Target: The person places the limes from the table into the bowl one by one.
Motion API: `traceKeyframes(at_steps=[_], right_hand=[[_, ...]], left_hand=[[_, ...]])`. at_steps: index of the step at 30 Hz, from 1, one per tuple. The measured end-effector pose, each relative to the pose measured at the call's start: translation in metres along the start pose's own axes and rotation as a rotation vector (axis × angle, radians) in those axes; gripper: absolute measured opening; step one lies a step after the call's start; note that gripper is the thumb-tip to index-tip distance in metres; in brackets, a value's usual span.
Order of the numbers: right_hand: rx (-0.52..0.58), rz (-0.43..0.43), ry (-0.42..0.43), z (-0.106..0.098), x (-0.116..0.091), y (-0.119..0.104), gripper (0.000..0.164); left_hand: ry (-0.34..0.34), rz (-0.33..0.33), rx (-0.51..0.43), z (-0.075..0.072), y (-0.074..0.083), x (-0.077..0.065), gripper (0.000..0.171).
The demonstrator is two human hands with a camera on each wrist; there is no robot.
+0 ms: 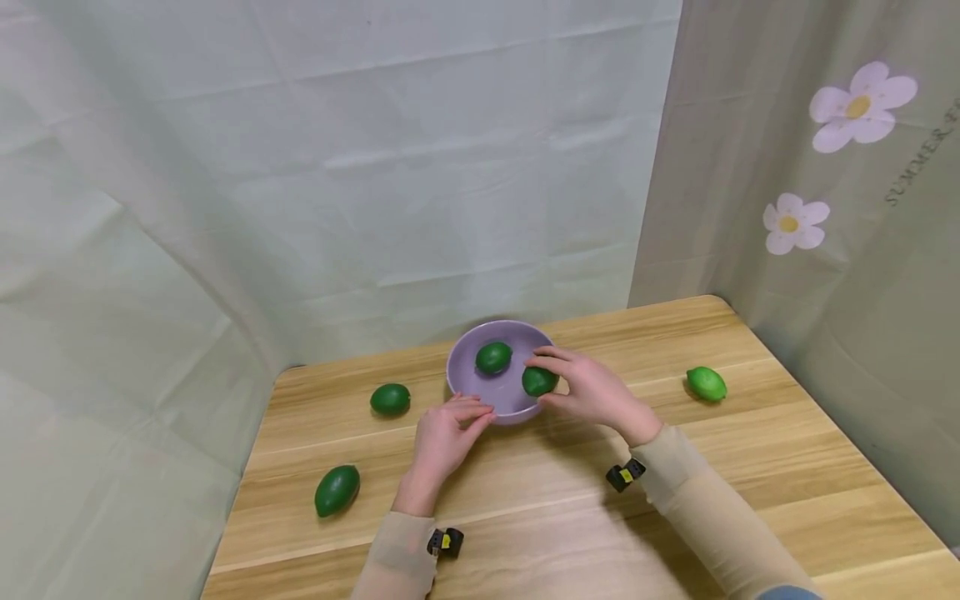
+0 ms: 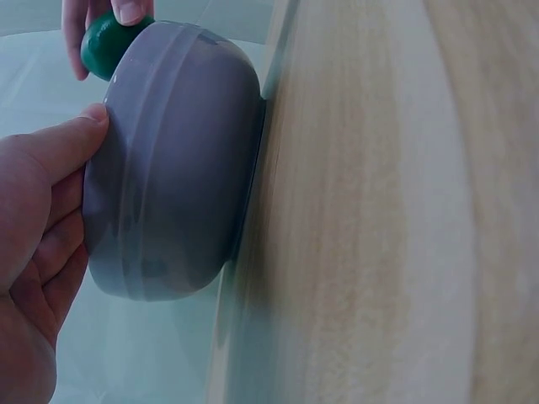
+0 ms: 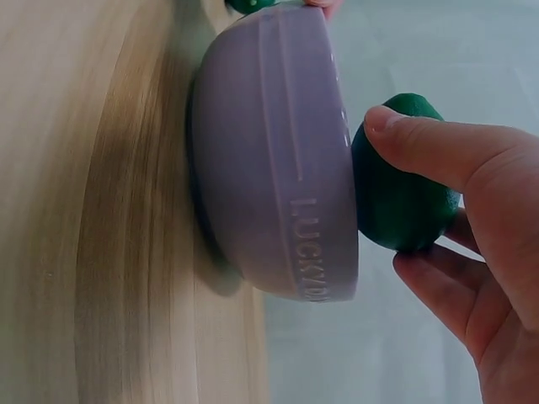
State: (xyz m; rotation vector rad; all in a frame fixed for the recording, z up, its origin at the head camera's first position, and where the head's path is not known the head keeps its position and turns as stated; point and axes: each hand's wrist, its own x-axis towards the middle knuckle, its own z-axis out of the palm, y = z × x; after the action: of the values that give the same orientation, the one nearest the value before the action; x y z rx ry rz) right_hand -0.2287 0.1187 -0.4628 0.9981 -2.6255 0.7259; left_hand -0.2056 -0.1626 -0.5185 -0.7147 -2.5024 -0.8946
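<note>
A purple bowl [image 1: 501, 408] stands on the table near its back edge, with one dark green lime [image 1: 493, 357] lying inside. My left hand [image 1: 444, 437] pinches the near left rim of the bowl between thumb and fingers. Between the thumb and fingers of my right hand [image 1: 592, 390] is a second dark green lime [image 3: 400, 189], gripped at the bowl's right rim. In the right wrist view this lime sits level with the rim, and raised letters show on the purple bowl's side [image 3: 278, 168].
On the wooden table [image 1: 525, 525], a dark green lime [image 1: 391, 400] lies left of the bowl and another lime [image 1: 337, 490] nearer the front left. A brighter green lime [image 1: 707, 383] lies at the right. Behind the table hangs a pale curtain [image 1: 450, 167].
</note>
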Motion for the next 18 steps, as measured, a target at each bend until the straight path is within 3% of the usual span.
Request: traceKeyframes(at_steps=[9, 18], right_hand=[[0.001, 0.044, 0.024, 0.006, 0.008, 0.007, 0.06], [0.0, 0.078, 0.011, 0.008, 0.015, 0.002, 0.06]], left_hand=[[-0.028, -0.024, 0.012, 0.0, 0.001, -0.001, 0.016], [0.002, 0.01, 0.011, 0.001, -0.002, -0.001, 0.016]])
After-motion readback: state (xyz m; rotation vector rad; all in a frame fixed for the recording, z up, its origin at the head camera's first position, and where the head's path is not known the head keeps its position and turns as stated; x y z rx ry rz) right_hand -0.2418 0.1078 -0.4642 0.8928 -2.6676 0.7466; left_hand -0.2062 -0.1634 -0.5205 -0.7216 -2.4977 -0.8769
